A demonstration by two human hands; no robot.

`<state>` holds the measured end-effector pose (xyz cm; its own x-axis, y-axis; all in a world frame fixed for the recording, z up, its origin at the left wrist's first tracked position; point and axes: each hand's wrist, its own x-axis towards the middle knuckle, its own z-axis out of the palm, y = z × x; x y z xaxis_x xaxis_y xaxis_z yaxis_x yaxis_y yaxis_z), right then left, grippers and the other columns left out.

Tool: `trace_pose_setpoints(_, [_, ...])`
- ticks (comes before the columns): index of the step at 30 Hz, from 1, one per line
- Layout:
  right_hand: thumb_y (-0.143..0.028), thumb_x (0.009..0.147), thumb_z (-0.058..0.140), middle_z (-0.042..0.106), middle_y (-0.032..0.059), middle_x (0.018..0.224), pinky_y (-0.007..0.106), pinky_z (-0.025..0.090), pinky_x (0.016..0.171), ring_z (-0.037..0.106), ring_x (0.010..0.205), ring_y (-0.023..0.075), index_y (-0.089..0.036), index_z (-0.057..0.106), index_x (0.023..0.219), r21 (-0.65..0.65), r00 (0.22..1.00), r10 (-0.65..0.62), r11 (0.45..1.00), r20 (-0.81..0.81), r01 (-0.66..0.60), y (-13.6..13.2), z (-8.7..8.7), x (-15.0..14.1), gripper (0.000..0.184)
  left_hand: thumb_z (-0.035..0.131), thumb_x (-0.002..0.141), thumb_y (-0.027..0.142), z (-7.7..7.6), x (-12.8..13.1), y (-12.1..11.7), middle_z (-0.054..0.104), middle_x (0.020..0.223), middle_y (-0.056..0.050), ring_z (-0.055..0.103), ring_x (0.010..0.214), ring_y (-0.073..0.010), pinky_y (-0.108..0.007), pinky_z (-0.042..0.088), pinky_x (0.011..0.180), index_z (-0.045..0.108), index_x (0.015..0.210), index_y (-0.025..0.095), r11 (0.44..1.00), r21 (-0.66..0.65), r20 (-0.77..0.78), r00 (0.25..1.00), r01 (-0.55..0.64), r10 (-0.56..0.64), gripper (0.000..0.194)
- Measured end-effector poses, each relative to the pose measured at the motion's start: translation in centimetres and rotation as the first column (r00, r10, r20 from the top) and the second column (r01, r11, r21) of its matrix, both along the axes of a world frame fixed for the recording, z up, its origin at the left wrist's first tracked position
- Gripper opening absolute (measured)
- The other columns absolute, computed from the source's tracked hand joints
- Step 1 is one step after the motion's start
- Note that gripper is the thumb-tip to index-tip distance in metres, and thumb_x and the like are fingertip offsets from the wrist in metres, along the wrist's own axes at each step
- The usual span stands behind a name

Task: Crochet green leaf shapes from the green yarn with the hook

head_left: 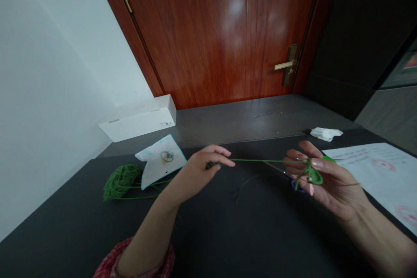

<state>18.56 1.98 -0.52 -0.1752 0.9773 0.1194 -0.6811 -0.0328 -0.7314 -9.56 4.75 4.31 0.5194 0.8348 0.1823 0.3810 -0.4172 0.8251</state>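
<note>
My left hand is closed on green yarn, which runs taut to the right. The strand ends at a small green crochet piece held between my right hand's thumb and fingers. That hand also grips a crochet hook with a green handle, its thin metal tip pointing left. Loose thin ends dangle between the hands. Under my right hand lie scissors with purple handles, partly hidden. Left of my left forearm sits a ball of green yarn, its strands passing behind that arm.
A white and blue packet with a small item on it lies beside the yarn ball. Behind it is a long white box. Printed paper and a crumpled white tissue are at the right. A wooden door stands behind the dark table.
</note>
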Motion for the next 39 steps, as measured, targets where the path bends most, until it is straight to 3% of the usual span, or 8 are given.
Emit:
trace_pose_setpoints(7, [-0.023,0.07,0.073,0.044,-0.0015,0.071,0.027,0.038,0.044,0.045,0.054,0.0128,-0.026,0.046,0.072,0.091,0.996,-0.081,0.993,0.028,0.078,0.9,-0.4,1.6,0.027,0.068,0.077,0.017,-0.5,-5.2,1.9,0.071,0.113,-0.008,0.064,0.102,-0.0209,-0.04,0.047,0.097,0.071,0.105,0.02,0.974,-0.204,0.189,0.972,-0.098,0.137,0.029])
trace_pose_setpoints(13, [-0.027,0.07,0.071,0.034,-0.0041,0.065,0.027,0.028,0.04,0.033,0.049,0.0101,-0.025,0.042,0.062,0.164,0.983,-0.183,0.97,0.014,0.179,2.4,0.3,3.8,0.031,0.073,0.077,0.021,-3.2,-8.5,3.2,0.071,0.104,-0.01,0.066,0.093,-0.0227,-0.04,0.053,0.087,0.068,0.106,0.013,0.876,-0.41,0.038,0.955,-0.253,0.294,0.03])
trace_pose_setpoints(23, [-0.012,0.071,0.069,0.04,-0.0046,0.062,0.023,0.045,0.052,0.046,0.055,0.0087,-0.022,0.052,0.055,0.188,0.945,-0.312,0.927,-0.098,0.325,3.0,0.6,5.5,0.025,0.059,0.091,0.034,-4.3,-12.2,5.1,0.059,0.124,-0.01,0.062,0.103,-0.0236,-0.044,0.054,0.085,0.056,0.123,0.018,0.625,-0.041,-0.204,0.619,-0.779,0.758,0.036])
trace_pose_setpoints(29, [-0.017,0.074,0.071,0.058,0.0005,0.07,0.024,0.048,0.048,0.06,0.061,0.0136,-0.023,0.059,0.073,0.05,0.986,-0.168,0.984,-0.009,0.168,2.5,-0.3,3.4,0.013,0.063,0.079,0.012,-0.1,-7.2,1.8,0.059,0.13,-0.011,0.049,0.126,-0.0317,-0.049,0.033,0.109,0.064,0.12,0.018,0.823,0.076,-0.264,0.784,-0.563,0.562,0.042])
trace_pose_setpoints(31, [-0.013,0.072,0.073,0.062,0.0005,0.075,0.022,0.051,0.051,0.064,0.065,0.014,-0.025,0.057,0.077,0.011,0.993,-0.119,0.993,-0.007,0.119,1.7,-0.5,2.1,0.02,0.055,0.077,0.005,1.3,-3.9,0.1,0.057,0.137,-0.004,0.045,0.131,-0.0248,-0.041,0.027,0.114,0.06,0.128,0.026,0.897,0.104,-0.228,0.868,-0.429,0.441,0.056])
trace_pose_setpoints(34, [-0.015,0.071,0.075,0.064,0.001,0.08,0.024,0.055,0.058,0.066,0.071,0.0157,-0.025,0.052,0.074,-0.015,0.999,-0.038,0.999,-0.004,0.038,0.2,-0.4,0.3,0.025,0.051,0.087,0.014,1.2,1.6,-2.2,0.069,0.117,-0.004,0.057,0.114,-0.0192,-0.036,0.035,0.106,0.066,0.12,0.024,1.0,-0.016,0.061,0.998,-0.024,0.025,0.037])
trace_pose_setpoints(37, [-0.016,0.07,0.077,0.063,-0.0002,0.078,0.026,0.056,0.059,0.065,0.07,0.0153,-0.025,0.048,0.071,-0.032,0.999,0.047,0.998,-0.018,-0.048,-0.9,-0.1,-0.8,0.03,0.063,0.087,0.024,-1.0,5.9,-3.4,0.071,0.085,-0.006,0.063,0.088,-0.0176,-0.035,0.041,0.098,0.077,0.097,0.018,0.873,-0.34,0.545,0.83,0.351,-0.121,0.018])
trace_pose_setpoints(39, [-0.017,0.07,0.078,0.062,-0.0013,0.077,0.025,0.056,0.058,0.064,0.067,0.0142,-0.024,0.046,0.069,-0.041,0.995,0.094,0.995,-0.046,-0.096,-1.3,0.0,-1.1,0.033,0.061,0.088,0.031,-2.7,7.4,-3.8,0.07,0.081,-0.005,0.064,0.077,-0.0165,-0.036,0.046,0.089,0.078,0.089,0.018,0.826,-0.365,0.646,0.756,0.429,-0.108,0.021])
